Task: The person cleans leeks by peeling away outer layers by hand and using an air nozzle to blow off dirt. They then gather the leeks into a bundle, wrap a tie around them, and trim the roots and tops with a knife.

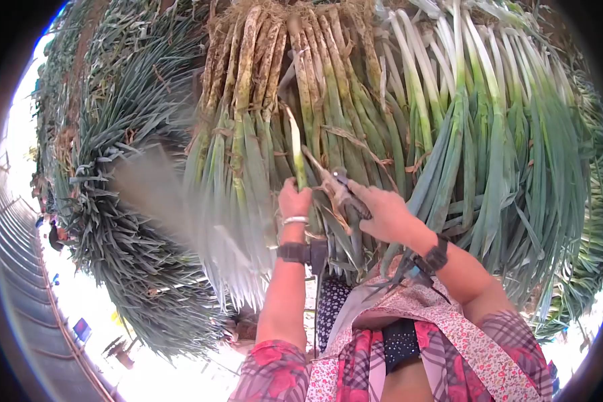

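My left hand [295, 199] is closed around a single leek-like green onion [297, 144], its white end pointing up and away from me. In my right hand [387, 213] is an air blow gun [342, 191], with my fingers wrapped about its dirty grip. The gun's thin nozzle slants up and left, close beside the stalk. Behind both hands lies a row of unpeeled green onions [248, 67] with brown, soil-covered stems and roots. To the right, a pile of cleaned green onions [479, 74] shows bright white stems.
Large heaps of green onion leaves [141, 254] stand at the left. A pale blurred streak [154, 187] crosses the left side. A black strap and hose fitting [419, 271] hang at my right wrist. Curved ribbed greenhouse-like wall [27, 295] lies far left.
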`<state>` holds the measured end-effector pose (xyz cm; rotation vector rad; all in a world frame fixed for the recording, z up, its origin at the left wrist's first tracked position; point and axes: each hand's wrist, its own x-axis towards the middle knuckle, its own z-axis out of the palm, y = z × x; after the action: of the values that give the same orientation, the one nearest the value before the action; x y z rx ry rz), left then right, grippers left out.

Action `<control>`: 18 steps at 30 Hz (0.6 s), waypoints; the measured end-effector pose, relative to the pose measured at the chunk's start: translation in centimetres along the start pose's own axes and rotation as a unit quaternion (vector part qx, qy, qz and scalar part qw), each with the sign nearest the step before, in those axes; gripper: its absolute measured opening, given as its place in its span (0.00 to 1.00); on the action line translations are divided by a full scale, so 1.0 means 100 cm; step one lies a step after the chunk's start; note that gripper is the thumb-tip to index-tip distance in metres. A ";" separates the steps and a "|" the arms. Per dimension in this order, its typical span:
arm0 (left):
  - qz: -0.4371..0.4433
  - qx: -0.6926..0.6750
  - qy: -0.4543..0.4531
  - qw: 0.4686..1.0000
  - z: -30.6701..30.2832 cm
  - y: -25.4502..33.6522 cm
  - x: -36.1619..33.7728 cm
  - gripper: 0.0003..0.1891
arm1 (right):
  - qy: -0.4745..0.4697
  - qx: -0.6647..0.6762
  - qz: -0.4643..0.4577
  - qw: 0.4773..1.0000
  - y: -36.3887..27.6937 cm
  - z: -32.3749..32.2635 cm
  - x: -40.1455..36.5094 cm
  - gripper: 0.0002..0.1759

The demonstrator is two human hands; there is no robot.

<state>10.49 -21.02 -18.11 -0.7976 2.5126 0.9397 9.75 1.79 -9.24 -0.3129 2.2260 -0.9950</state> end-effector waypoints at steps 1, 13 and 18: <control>-0.001 0.002 0.000 1.000 0.000 -0.004 -0.007 0.21 | -0.001 0.002 -0.001 1.000 0.001 0.002 0.008 0.42; 0.164 0.093 -0.014 0.982 -0.130 0.151 0.084 0.24 | -0.008 0.020 0.049 0.999 0.031 -0.003 -0.056 0.45; 0.393 0.168 0.143 0.893 -0.240 0.332 0.135 0.16 | 0.024 -0.005 0.088 0.996 0.042 -0.016 -0.085 0.45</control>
<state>-23.12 -21.83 8.89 0.2547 3.1947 0.5649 15.26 9.49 -7.49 -0.0966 2.2580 -0.9055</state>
